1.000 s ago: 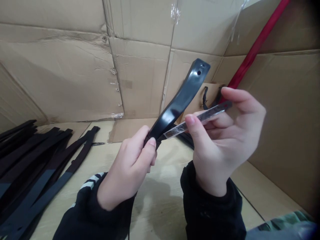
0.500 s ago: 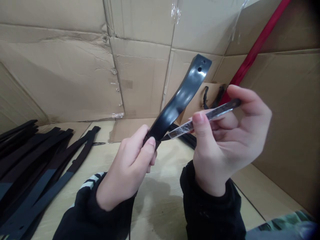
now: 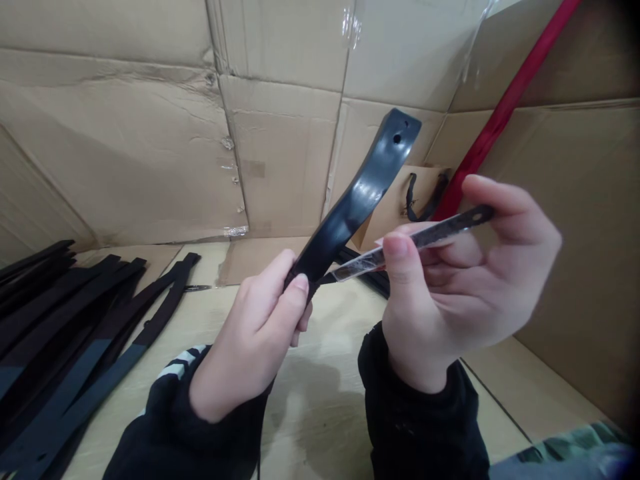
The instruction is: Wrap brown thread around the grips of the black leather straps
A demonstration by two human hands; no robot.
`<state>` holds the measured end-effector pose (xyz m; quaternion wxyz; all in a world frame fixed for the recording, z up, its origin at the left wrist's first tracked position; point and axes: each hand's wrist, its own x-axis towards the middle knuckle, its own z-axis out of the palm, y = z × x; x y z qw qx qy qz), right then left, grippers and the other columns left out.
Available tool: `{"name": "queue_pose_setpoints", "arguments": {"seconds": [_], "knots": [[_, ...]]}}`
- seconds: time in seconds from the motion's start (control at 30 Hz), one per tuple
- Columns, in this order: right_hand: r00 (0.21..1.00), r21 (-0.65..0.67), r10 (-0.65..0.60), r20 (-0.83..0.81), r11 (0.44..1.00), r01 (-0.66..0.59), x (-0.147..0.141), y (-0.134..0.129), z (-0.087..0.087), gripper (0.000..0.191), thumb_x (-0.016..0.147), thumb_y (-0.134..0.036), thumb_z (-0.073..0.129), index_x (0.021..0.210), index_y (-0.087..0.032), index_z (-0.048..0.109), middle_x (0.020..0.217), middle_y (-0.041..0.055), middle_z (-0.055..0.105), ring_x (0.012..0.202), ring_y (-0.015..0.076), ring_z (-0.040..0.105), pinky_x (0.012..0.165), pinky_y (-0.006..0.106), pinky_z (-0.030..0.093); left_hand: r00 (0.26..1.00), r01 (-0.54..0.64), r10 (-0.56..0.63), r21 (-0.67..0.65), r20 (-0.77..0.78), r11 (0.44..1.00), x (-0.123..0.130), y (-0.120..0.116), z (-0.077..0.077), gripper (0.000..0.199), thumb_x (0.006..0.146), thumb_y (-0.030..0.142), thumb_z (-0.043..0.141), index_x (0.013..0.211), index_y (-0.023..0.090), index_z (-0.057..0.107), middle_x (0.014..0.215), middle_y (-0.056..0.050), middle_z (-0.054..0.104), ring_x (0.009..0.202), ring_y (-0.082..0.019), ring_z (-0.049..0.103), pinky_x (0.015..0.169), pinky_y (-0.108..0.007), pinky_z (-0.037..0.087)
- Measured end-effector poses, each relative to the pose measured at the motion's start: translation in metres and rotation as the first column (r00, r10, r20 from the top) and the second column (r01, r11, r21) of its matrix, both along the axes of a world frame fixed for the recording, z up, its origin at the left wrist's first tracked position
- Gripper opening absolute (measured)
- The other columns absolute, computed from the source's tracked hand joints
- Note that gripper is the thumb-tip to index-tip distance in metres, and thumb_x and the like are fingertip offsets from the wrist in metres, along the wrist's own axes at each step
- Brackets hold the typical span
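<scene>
My left hand (image 3: 250,333) is shut around the lower end of a glossy black curved metal strap (image 3: 360,193), which rises up and to the right and has a small hole near its top end. My right hand (image 3: 475,267) pinches a narrow dark strip in a clear plastic sleeve (image 3: 415,241) between thumb and fingers. The strip's far end has a hole. Its near end lies close to the black strap, just above my left hand. The strap's lower end is mostly hidden by my left fingers.
Several long black straps (image 3: 65,320) lie at the left on a pale wooden surface (image 3: 320,327). Creased cardboard walls (image 3: 125,153) stand behind and to the right. A red pole (image 3: 500,113) leans at the upper right. Camouflage-patterned fabric (image 3: 565,453) shows at the lower right corner.
My right hand has moved to the right, drawing the sleeved strip farther from the black strap. The strip's far end has swung right. My left hand and the strap have barely moved.
</scene>
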<state>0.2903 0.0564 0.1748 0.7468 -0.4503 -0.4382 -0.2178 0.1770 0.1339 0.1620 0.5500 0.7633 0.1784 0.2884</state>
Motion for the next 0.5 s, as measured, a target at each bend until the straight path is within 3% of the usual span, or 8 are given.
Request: {"name": "queue_pose_setpoints", "arguments": {"seconds": [0.37, 0.5], "knots": [[1.000, 0.021, -0.014, 0.020, 1.000, 0.013, -0.0040, -0.0014, -0.0035, 0.045, 0.078, -0.014, 0.068, 0.114, -0.035, 0.052, 0.123, -0.0008, 0.048, 0.079, 0.0130, 0.067, 0.064, 0.026, 0.058, 1.000, 0.019, -0.019, 0.024, 0.007, 1.000, -0.0010, 0.0022, 0.0008, 0.030, 0.092, 0.044, 0.035, 0.074, 0.020, 0.040, 0.056, 0.006, 0.049, 0.049, -0.006, 0.046, 0.048, -0.019, 0.040], [0.997, 0.018, -0.055, 0.060, 0.998, 0.054, -0.0051, -0.0038, -0.0074, 0.050, 0.077, -0.014, 0.068, 0.117, -0.038, 0.049, 0.118, -0.0002, 0.050, 0.083, 0.0181, 0.067, 0.065, 0.031, 0.059, 1.000, 0.013, -0.014, 0.028, 0.010, 1.000, -0.0011, 0.0018, 0.0013, 0.029, 0.092, 0.042, 0.036, 0.074, 0.020, 0.040, 0.056, 0.007, 0.050, 0.049, -0.006, 0.047, 0.047, -0.019, 0.040]]}}
